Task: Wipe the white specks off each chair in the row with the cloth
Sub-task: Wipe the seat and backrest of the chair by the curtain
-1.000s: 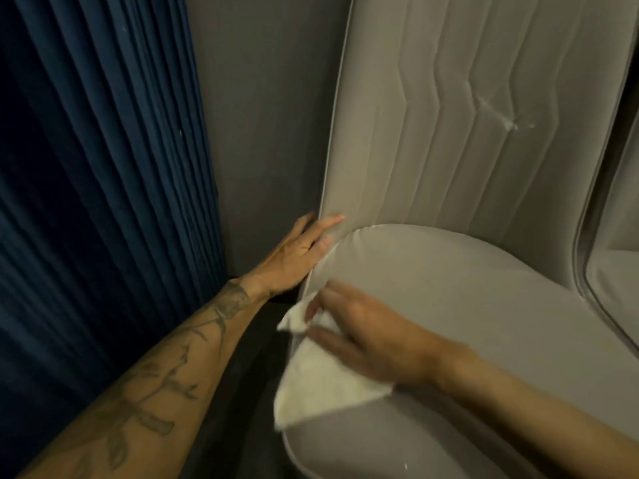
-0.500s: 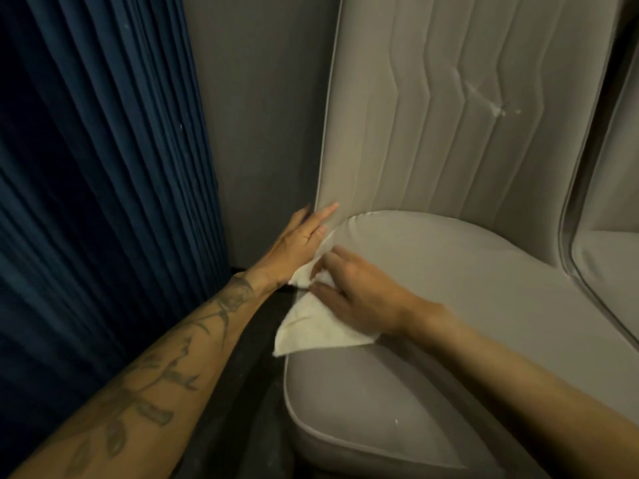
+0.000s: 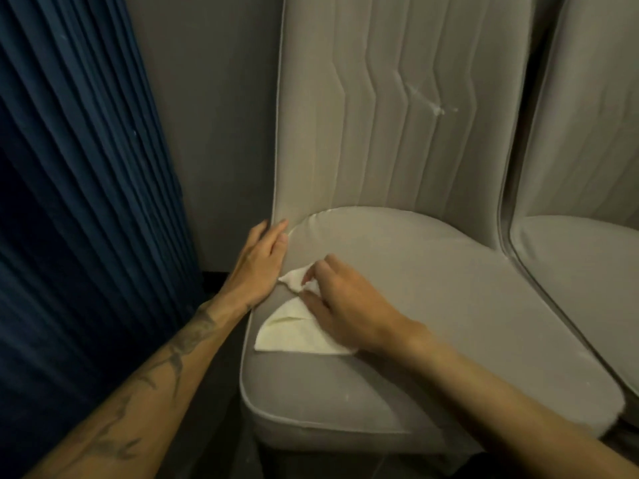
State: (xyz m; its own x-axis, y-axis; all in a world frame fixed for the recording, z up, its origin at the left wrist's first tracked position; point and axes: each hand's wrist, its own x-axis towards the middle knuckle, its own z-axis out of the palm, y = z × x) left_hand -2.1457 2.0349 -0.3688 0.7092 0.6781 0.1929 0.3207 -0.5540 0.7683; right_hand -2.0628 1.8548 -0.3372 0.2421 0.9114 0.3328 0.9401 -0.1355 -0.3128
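We judge the job barely begun: our right hand point(image 3: 345, 302) pinches the cloth point(image 3: 297, 333) at the first chair's point(image 3: 432, 288) nine-o'clock seat edge, left hand point(image 3: 257, 267) flat and open beside it, white smear point(image 3: 437, 108) at one o'clock and the next chair point(image 3: 587, 264) remaining.

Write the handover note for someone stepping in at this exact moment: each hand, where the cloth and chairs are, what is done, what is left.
Left hand: flat, open, bracing the seat's left edge of the first chair.
Right hand: pinching the white cloth against the seat's left side.
Done: cannot tell how much of the seat is clean.
Left: white marks on the backrest, a few specks near the seat's front, then the next chair to the right.
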